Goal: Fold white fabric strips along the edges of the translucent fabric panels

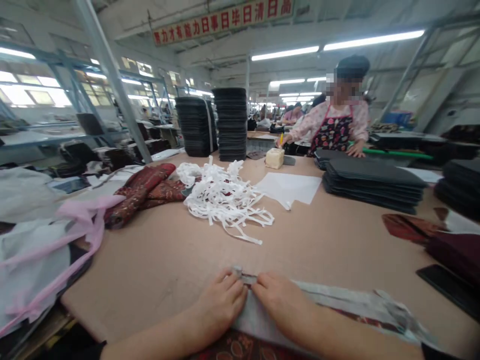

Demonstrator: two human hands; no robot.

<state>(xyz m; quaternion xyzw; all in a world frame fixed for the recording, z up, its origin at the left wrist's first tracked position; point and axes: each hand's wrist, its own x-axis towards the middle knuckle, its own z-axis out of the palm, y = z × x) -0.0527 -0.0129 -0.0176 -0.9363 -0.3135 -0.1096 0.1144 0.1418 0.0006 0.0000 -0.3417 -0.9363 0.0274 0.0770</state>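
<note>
Where the near edge of the brown table (150, 270) comes closest to the wearer, a grey-backed cloth (337, 296) lies with its folded far edge under both hands, a dark red pattern showing at the bottom and along its strip to the right. The left hand (225, 297) has its fingers curled closed on that fold, and the right hand (279, 296) pinches it just beside, the fingertips of the two almost meeting. Further in, a loose tangle of white strips (225, 195) sits mid-table, with a white sheet (294, 187) to its right and a bunched red patterned fabric (150, 186) to its left. A flat black object (448, 287) lies near the right edge. Behind the strips rise two tall dark stacks (231, 125); near them is a pale block (274, 158). Across the table stands a person in a patterned apron (332, 131), one hand by a yellow object (281, 139), the other beside a pile of dark flat pieces (375, 182).
</note>
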